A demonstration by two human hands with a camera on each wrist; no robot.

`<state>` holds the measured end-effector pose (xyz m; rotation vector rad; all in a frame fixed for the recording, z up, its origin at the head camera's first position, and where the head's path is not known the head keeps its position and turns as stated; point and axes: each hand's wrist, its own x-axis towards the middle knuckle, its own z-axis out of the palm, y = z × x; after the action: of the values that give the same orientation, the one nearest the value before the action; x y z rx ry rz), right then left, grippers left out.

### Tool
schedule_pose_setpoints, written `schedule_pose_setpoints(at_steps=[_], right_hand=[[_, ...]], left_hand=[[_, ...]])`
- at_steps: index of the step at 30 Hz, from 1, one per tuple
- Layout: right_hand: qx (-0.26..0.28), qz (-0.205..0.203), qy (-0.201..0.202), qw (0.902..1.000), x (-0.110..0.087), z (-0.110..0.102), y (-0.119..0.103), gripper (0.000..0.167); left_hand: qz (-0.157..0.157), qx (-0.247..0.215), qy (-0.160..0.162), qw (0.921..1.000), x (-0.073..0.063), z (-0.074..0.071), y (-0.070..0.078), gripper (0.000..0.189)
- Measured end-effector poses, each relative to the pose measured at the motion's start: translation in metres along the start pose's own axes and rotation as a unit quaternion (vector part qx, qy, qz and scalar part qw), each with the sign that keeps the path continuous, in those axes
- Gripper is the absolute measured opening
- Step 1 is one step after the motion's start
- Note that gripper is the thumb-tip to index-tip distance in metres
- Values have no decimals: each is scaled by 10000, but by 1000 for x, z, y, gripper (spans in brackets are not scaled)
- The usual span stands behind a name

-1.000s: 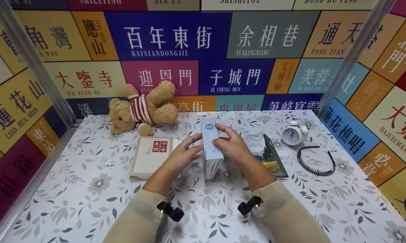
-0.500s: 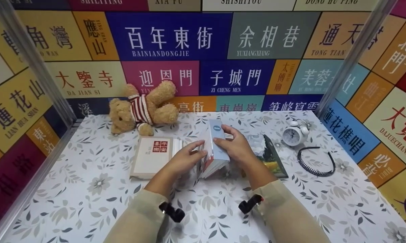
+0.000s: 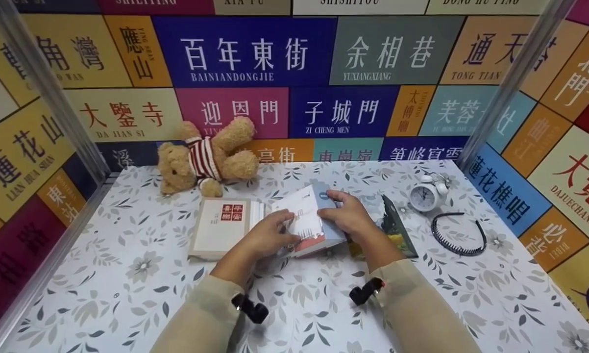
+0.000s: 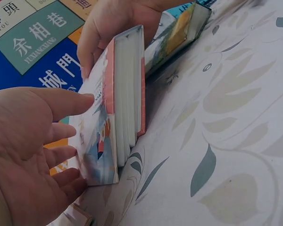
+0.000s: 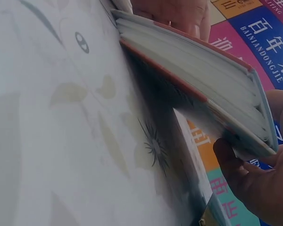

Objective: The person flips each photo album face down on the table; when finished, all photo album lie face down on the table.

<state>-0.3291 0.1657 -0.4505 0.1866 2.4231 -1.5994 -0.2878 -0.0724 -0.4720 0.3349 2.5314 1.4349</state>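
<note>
White leaf-patterned counter (image 3: 103, 294); above it we hold thick white-and-blue paper book (image 3: 302, 215) tilted. Right hand (image 3: 352, 215) pinches it; left hand (image 3: 270, 233), fingers loosely extended, seems touching. Likely angling step; next move calls for steady support.

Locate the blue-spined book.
Head view, centre: the blue-spined book is tilted in the right hand, between the beige book (left) and the green-edged book (right).
</note>
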Motion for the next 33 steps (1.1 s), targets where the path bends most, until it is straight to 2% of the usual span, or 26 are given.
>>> schedule_pose_setpoints(at_steps=[4,9,20,25,30,33], right_hand=[[-251,-109,-83,9996,0,1,3,77],[-582,14,-54,9983,0,2,4,78],[-977,69,47,9952,0,2,3,75],[-1133,-274,-17,9932,3,2,7,71],[-1003,-540,-141,9934,5,3,12,70],[-976,-698,-196,9926,5,5,14,69]], left_hand=[[-28,524,-65,9986,1,-1,-1,70],[-44,972,-114,9952,2,-3,-2,71],[13,956,-87,9954,0,-5,-2,71],[73,925,10,9957,0,-6,-2,66],[229,904,165,9955,1,-5,-3,66],[203,772,234,9965,3,-5,-5,68]])
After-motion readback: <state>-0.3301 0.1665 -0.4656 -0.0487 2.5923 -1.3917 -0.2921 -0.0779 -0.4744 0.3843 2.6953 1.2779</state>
